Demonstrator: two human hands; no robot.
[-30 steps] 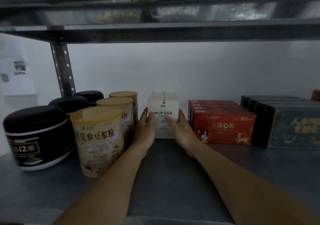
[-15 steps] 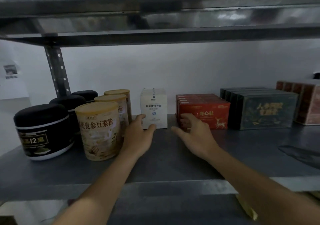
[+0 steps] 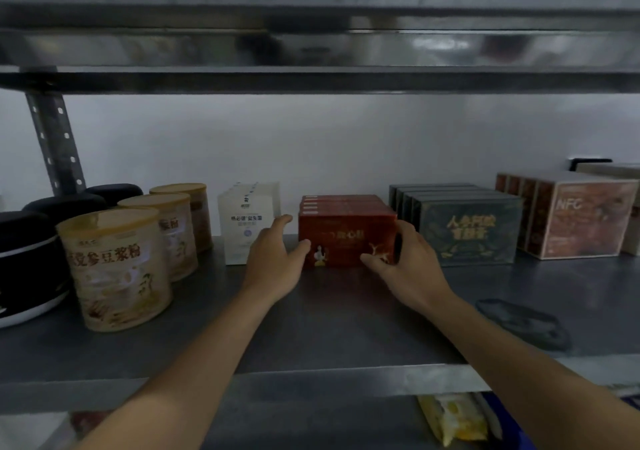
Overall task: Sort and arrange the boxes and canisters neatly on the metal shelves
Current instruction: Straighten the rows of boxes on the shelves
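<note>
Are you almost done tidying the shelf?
Nearly. The gold-lidded round canisters, white cardboard boxes and dark green boxes look lined up. The left grip and right grip clasp the front red cardboard box. The brown boxes at right may need checking.

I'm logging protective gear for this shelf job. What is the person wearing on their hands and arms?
Nothing that shows. The left hand and right hand are bare: no gloves, and no ring can be made out in this dim view. The left forearm and right forearm are uncovered as far as the picture's bottom edge, with no sleeve, watch or wristband.
</note>
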